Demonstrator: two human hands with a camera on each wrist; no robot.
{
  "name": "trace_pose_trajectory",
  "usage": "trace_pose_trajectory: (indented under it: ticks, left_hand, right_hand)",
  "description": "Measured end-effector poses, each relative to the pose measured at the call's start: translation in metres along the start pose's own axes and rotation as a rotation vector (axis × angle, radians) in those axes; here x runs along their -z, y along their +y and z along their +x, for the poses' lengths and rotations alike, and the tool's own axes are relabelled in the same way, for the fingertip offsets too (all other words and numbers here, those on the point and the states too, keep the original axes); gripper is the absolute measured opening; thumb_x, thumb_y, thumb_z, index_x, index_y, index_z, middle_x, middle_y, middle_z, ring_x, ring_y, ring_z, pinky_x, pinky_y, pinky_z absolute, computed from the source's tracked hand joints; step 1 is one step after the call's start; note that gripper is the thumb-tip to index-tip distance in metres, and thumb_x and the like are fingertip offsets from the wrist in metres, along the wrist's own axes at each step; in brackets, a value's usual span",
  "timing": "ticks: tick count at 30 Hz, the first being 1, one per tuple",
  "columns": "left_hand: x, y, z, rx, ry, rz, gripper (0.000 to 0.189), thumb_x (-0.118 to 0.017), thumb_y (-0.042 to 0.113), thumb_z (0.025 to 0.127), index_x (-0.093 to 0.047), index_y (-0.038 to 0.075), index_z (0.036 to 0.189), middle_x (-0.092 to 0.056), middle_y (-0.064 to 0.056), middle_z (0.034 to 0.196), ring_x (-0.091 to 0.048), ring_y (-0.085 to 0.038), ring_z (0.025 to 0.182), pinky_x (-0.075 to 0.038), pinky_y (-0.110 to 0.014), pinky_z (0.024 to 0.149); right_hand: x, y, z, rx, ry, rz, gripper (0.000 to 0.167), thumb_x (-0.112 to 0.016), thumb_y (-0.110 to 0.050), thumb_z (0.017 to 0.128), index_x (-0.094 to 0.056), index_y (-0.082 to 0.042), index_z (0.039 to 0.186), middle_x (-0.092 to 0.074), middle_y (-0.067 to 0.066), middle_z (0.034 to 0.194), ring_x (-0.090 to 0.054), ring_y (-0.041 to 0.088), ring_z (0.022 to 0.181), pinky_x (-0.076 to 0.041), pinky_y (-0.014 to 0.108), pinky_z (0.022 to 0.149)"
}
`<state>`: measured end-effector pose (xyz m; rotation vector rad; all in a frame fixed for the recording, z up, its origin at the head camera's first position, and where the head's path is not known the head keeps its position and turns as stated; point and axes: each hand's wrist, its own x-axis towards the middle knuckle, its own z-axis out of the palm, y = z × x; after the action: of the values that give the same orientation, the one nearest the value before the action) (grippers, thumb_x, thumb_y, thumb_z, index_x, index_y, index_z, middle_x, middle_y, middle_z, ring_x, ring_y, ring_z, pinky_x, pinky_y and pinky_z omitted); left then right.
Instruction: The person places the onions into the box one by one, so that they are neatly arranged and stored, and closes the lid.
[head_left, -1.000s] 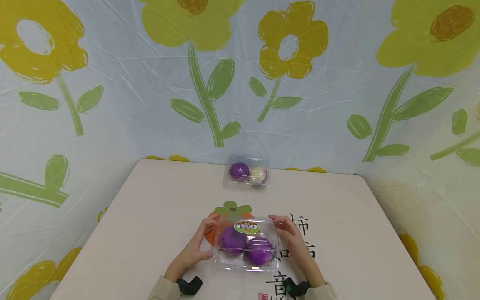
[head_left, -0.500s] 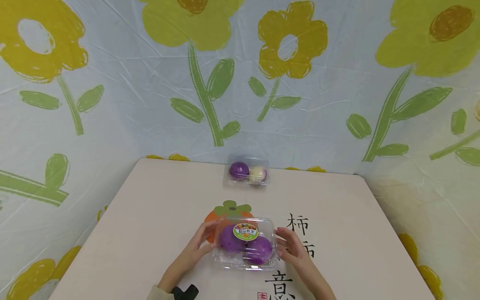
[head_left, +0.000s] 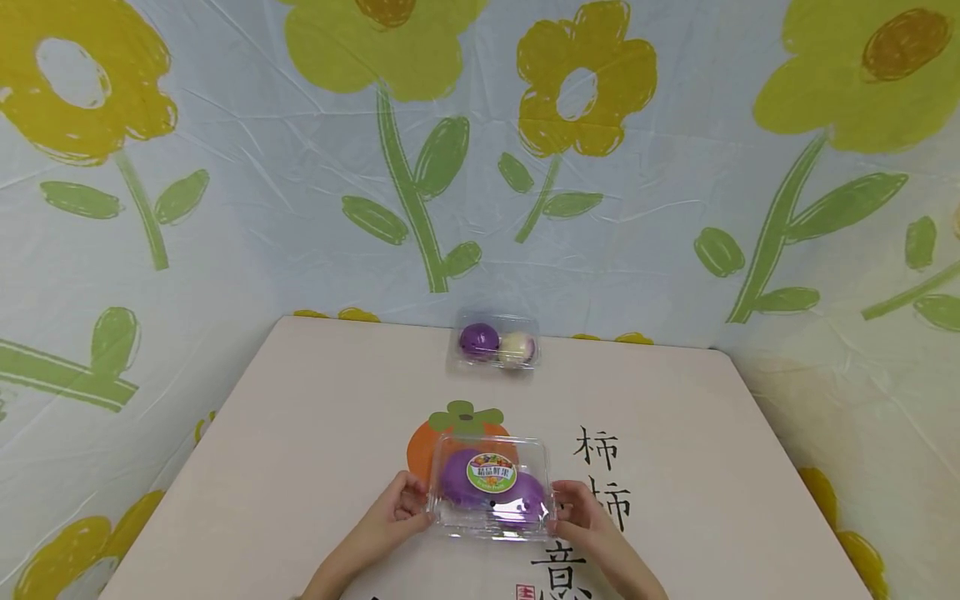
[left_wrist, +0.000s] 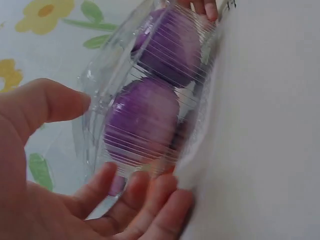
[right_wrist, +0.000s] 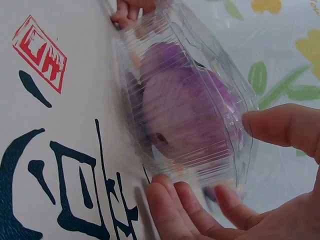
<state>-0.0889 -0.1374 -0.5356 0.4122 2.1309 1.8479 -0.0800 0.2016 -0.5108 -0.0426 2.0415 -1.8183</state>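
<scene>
A clear plastic clamshell box (head_left: 487, 521) with an oval fruit sticker (head_left: 492, 473) on its lid sits over the printed persimmon. Inside lie two round purple fruits (left_wrist: 142, 117), whose kind I cannot tell. My left hand (head_left: 397, 512) holds the box's left side, thumb (left_wrist: 75, 105) at the rim and curled fingers against the ribbed wall. On the opposite side my right hand (head_left: 585, 517) grips the same box, its thumb (right_wrist: 265, 125) on the rim and fingers low on the wall. The lid lies over the base; whether it is latched I cannot tell.
A second clear box (head_left: 495, 362) stands at the table's far edge, with one purple and one whitish round piece inside. Black characters (head_left: 596, 446) and a persimmon picture (head_left: 420, 450) are printed on the pale tabletop (head_left: 322, 392). A flowered cloth (head_left: 300, 208) hangs behind.
The lid has come down, its sticker now nearer to me. Both hands have slid from the box's far corners toward me along its sides, fingers curling in.
</scene>
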Motion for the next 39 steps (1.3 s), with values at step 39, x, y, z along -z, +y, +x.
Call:
trace_pose_trajectory:
  ticks: [39]
  left_hand:
    - [0.000, -0.020, 0.020, 0.165, -0.475, -0.629, 0.041, -0.043, 0.014, 0.105, -0.061, -0.023, 0.111, -0.074, -0.018, 0.099, -0.073, -0.027, 0.090, -0.060, -0.034, 0.079]
  right_hand:
    - [0.016, 0.023, 0.029, 0.048, -0.564, 0.416, 0.039, -0.034, -0.001, 0.099, -0.073, 0.004, 0.099, -0.075, 0.011, 0.092, -0.073, 0.015, 0.077, -0.060, 0.029, 0.072]
